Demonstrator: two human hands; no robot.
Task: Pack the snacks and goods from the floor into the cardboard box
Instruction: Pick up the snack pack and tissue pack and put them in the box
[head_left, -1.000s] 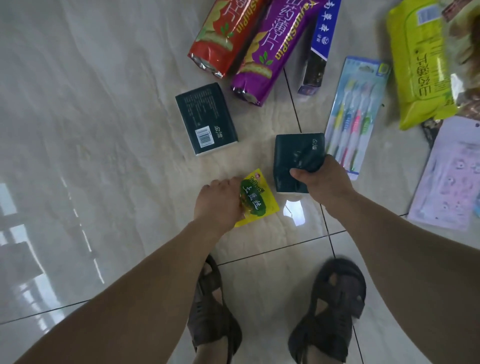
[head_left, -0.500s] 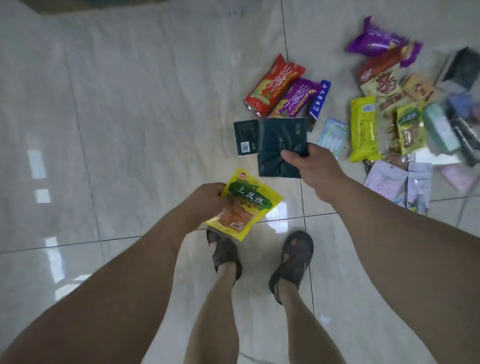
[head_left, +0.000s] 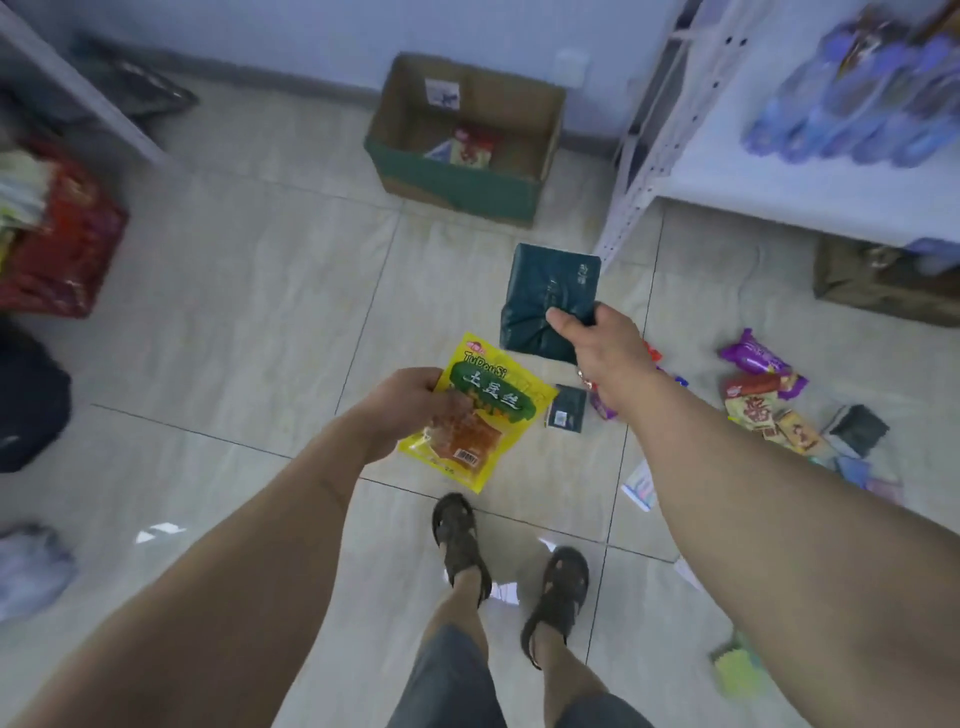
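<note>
**Two packs held above the floor, box open ahead**

A yellow snack bag is gripped by the left hand, with the fingers curled around its left edge. The bag is flat, with a green label band, white characters, and a clear window in which orange food is seen. A dark green soft pack is pinched at its lower right corner by the right hand, the thumb lying on top. Its wrapper is wrinkled near the grip. Both packs are held in the air, near the middle of the view, well apart from the cardboard box.

The box is seen at 12 o'clock, by the wall, with its flaps open. A few small packets lie inside it. Its front wall is green.

Between the hands and the box, bare tiled floor is seen. At 1 o'clock, the leg of a white shelf stands just beside the right corner of the box. At 3 o'clock, a heap of snack packets lies on the floor, and a second dark green pack lies flat under the right forearm. At 9 o'clock, red bags are seen, blurred. Two sandalled feet are seen at 6 o'clock.
</note>
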